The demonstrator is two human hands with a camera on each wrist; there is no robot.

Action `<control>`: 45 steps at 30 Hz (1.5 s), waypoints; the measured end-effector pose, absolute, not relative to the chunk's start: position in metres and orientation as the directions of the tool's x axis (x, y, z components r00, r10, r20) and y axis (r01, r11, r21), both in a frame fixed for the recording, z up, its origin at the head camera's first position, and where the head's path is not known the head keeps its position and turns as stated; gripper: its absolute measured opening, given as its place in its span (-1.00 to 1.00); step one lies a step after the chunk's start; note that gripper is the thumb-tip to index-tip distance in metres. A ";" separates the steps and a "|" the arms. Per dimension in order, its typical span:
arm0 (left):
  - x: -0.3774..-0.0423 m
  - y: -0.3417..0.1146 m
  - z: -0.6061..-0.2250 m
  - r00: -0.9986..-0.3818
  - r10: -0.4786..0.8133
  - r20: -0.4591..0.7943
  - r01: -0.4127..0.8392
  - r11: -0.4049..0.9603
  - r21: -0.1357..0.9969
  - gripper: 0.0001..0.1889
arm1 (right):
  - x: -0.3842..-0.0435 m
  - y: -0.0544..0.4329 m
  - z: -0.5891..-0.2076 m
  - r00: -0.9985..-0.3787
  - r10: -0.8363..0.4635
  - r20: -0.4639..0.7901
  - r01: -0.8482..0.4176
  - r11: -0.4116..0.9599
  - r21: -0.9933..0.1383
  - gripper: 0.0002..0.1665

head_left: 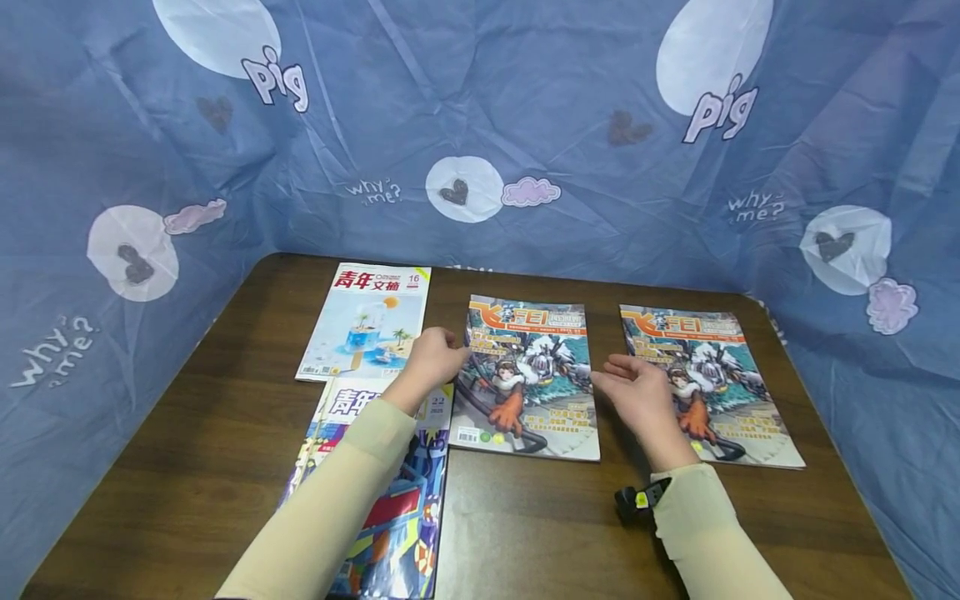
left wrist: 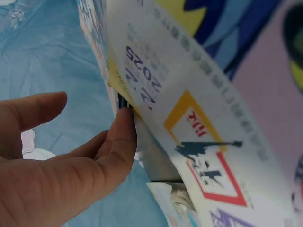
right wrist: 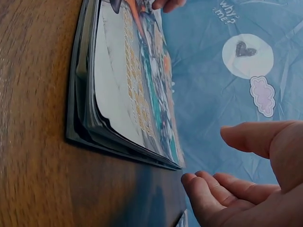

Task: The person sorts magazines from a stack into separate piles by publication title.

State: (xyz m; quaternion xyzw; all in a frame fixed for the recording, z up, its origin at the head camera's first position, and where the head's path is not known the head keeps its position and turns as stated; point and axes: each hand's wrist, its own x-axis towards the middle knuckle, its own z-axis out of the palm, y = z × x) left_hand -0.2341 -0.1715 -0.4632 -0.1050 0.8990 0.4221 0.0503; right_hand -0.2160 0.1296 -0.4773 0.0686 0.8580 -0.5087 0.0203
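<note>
A comic-style magazine [head_left: 525, 379] with an orange title and a cartoon figure in red gloves lies face up in the middle of the table. My left hand [head_left: 431, 367] is at its left edge, thumb and fingers apart; whether the fingertips touch it I cannot tell. Beside the right edge my right hand [head_left: 641, 396] hovers with loosely bent fingers, holding nothing. In the right wrist view, a gap shows between those fingers [right wrist: 203, 189] and the magazine [right wrist: 111, 80]. A matching magazine [head_left: 720, 392] lies farther right, partly behind the right hand.
Under my left forearm lies a colourful magazine stack [head_left: 397, 517], seen close up as a white-and-blue cover [left wrist: 189, 118] in the left wrist view. Behind it is a pale magazine with a popsicle picture [head_left: 360, 325]. A blue printed cloth [head_left: 480, 108] surrounds the wooden table [head_left: 517, 533].
</note>
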 end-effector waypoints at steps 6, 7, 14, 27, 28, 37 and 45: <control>-0.237 -0.170 -0.465 -0.965 -0.106 -0.241 -0.250 0.659 0.709 -0.56 | -0.218 0.127 -0.480 -0.986 0.096 -0.137 0.167 0.508 -0.845 -0.35; -0.237 -0.170 -0.465 -0.964 -0.102 -0.247 -0.251 0.664 0.704 -0.57 | -0.218 0.127 -0.480 -0.986 0.090 -0.140 0.167 0.508 -0.845 -0.35; -0.239 -0.166 -0.466 -0.956 -0.109 -0.274 -0.274 0.672 0.688 -0.57 | -0.218 0.125 -0.484 -0.983 0.070 -0.171 0.182 0.525 -0.831 -0.34; -0.240 -0.164 -0.469 -0.944 -0.140 -0.299 -0.314 0.658 0.684 -0.55 | -0.221 0.119 -0.482 -0.972 0.093 -0.215 0.232 0.521 -0.822 -0.34; -0.240 -0.164 -0.469 -0.943 -0.141 -0.300 -0.316 0.658 0.683 -0.55 | -0.221 0.119 -0.482 -0.971 0.093 -0.219 0.235 0.522 -0.820 -0.34; -0.239 -0.162 -0.467 -0.942 -0.141 -0.303 -0.318 0.660 0.681 -0.59 | -0.222 0.120 -0.481 -0.970 0.078 -0.230 0.235 0.532 -0.814 -0.37; -0.237 -0.160 -0.467 -0.973 -0.122 -0.198 -0.231 0.596 0.769 -0.63 | -0.221 0.119 -0.482 -0.966 0.072 -0.247 0.247 0.531 -0.810 -0.37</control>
